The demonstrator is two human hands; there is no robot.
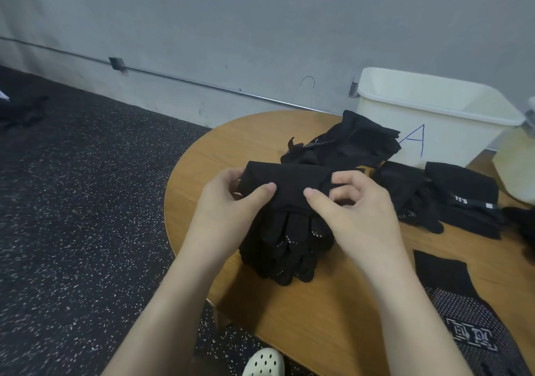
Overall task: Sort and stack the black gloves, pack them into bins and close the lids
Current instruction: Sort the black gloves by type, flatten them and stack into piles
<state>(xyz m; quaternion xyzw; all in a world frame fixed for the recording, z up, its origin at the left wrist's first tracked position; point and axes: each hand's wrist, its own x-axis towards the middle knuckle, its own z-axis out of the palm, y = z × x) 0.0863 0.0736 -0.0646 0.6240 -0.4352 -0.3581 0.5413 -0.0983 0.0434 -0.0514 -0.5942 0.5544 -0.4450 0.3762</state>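
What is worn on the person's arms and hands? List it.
Nothing is worn: the left hand and right hand are bare, with no gloves, rings or watch visible. Both forearms are bare too; no sleeve shows anywhere up to the frame's bottom edge.

Round brown wooden bench [318, 315] carries a stack of black dotted gloves [285, 248], further black glove piles [344, 141] [466, 199], a flat patterned black glove [469, 326] and a cream plastic bin marked "A" [434, 115].

Dim, even indoor light with soft shadows. Wide-angle bending curves the wall pipe [185, 79] toward nine o'clock; overall focus slightly soft
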